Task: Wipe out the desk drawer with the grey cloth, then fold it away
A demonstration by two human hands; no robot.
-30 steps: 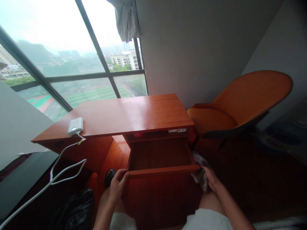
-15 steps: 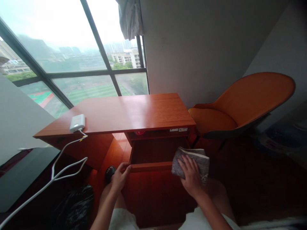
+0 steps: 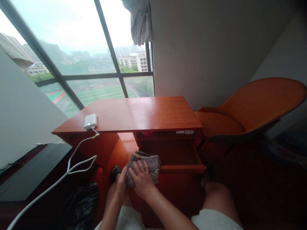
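Note:
An open wooden drawer (image 3: pixel 182 168) juts out below the red-brown desk top (image 3: pixel 144 113). A grey patterned cloth (image 3: pixel 148 163) lies over the drawer's front left corner. My right hand (image 3: pixel 142 179) presses flat on the cloth with its fingers spread. My left hand (image 3: pixel 121 185) grips the drawer's left front corner beside the cloth, fingers curled, partly hidden behind the right hand.
A white power adapter (image 3: pixel 90 121) with a white cable (image 3: pixel 72 166) sits on the desk's left end. An orange chair (image 3: pixel 251 108) stands to the right. A black bag (image 3: pixel 81 201) lies on the floor at left. Large windows (image 3: pixel 72 57) rise behind the desk.
My right hand brought the cloth up from beside the drawer's right end and carried it left along the drawer front to the left corner. My left hand stayed at that corner.

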